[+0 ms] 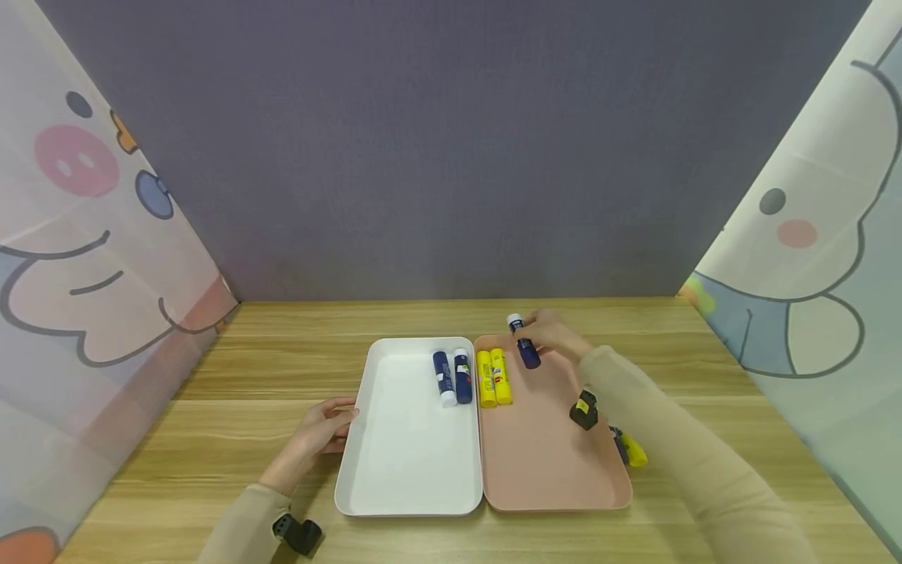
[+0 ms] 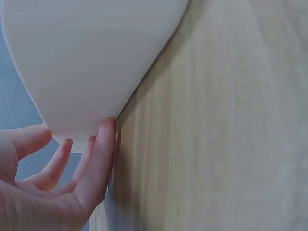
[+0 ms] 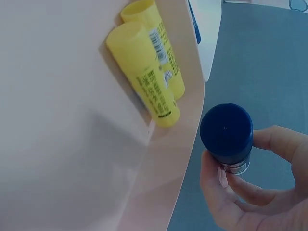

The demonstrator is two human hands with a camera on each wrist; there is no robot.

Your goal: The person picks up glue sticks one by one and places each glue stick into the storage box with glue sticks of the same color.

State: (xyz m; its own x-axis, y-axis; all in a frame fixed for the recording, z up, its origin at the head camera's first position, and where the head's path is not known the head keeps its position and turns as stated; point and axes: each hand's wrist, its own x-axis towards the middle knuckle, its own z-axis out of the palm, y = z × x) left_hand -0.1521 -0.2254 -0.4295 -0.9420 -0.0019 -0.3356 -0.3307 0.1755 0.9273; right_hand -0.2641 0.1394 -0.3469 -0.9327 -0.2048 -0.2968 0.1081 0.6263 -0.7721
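My right hand pinches a navy glue stick with a white cap between thumb and fingers, over the far end of the pink tray. Its round blue end faces the camera in the right wrist view. Two yellow glue sticks lie side by side along that tray's left wall. In the white tray, two navy glue sticks lie near the right wall. My left hand touches the white tray's left side, its fingertips against the outer wall and the thumb at the rim.
Both trays stand side by side on a wooden table. Beyond the pink tray's right wall, partly hidden by the right sleeve, lie a yellow glue stick and a dark one. A grey panel rises behind the table.
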